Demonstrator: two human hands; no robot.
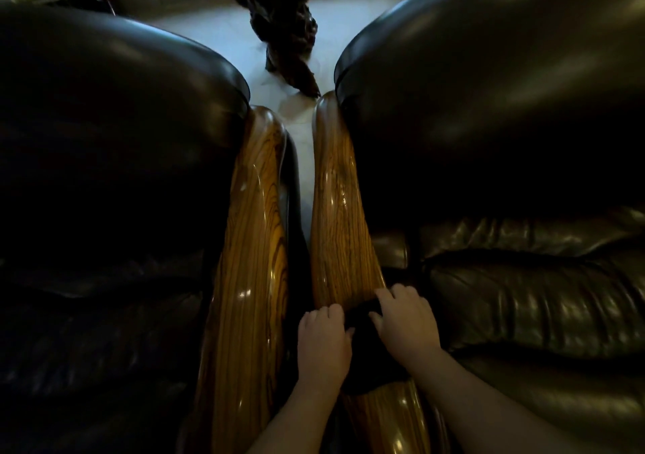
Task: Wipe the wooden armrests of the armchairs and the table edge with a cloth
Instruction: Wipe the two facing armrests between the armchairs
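Note:
Two glossy striped wooden armrests run side by side up the middle: the left armrest (pixel 251 261) and the right armrest (pixel 340 216). A dark cloth (pixel 366 345) is draped over the right armrest near its lower end. My left hand (pixel 323 342) presses on the cloth's left side, fingers curled over it. On the cloth's right side lies my right hand (pixel 405 317), fingertips reaching the bare wood just above. Both hands hold the cloth against the wood. No table edge is visible.
Dark leather armchairs flank the armrests, the left armchair (pixel 104 174) and the right armchair (pixel 506 139). A narrow gap of pale floor (pixel 302 160) separates them. Beyond stands a dark carved wooden piece (pixel 282 24) on the floor.

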